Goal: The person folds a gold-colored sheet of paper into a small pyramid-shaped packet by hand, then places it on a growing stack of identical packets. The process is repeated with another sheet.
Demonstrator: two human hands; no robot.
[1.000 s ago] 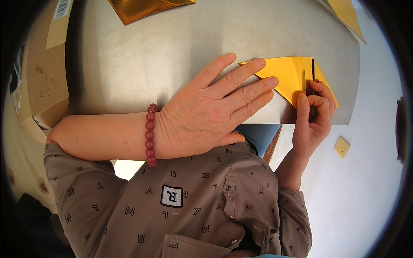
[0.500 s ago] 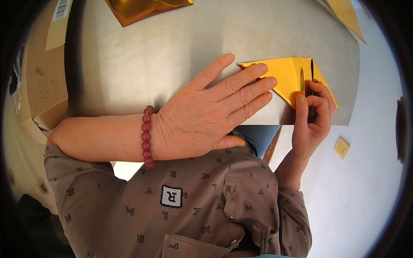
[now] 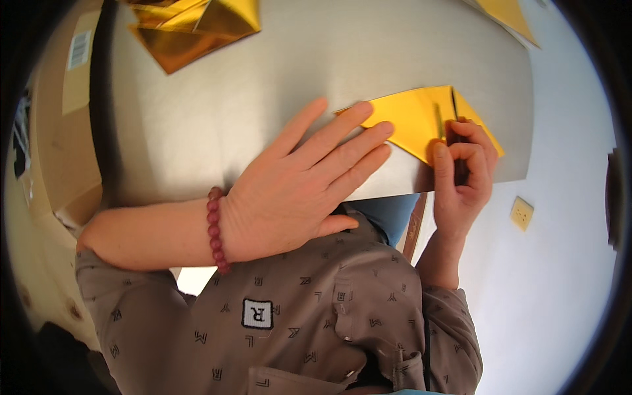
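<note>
A folded sheet of shiny gold paper point(image 3: 411, 118) lies on the metal tabletop, close to its front right edge. Spread out flat, my left hand point(image 3: 299, 168) rests its fingertips on the paper's left end; a beaded bracelet circles the wrist. At the paper's right part, my right hand point(image 3: 464, 164) pinches a fold between thumb and curled fingers. A narrow dark slit shows between the layers above the right fingers. The part of the paper under the right fingers is hidden.
More folded gold paper point(image 3: 204, 29) lies at the table's far left, and a yellow sheet point(image 3: 507, 20) at the far right corner. A cardboard box point(image 3: 62, 145) stands along the left side. Beyond the table's right edge, a socket plate point(image 3: 522, 213) sits on a white surface.
The view has shifted, so more of the far gold paper shows. My right fingers keep their pinch, and the narrow strip beside them looks slimmer. My left hand stays flat on the paper's left end.
</note>
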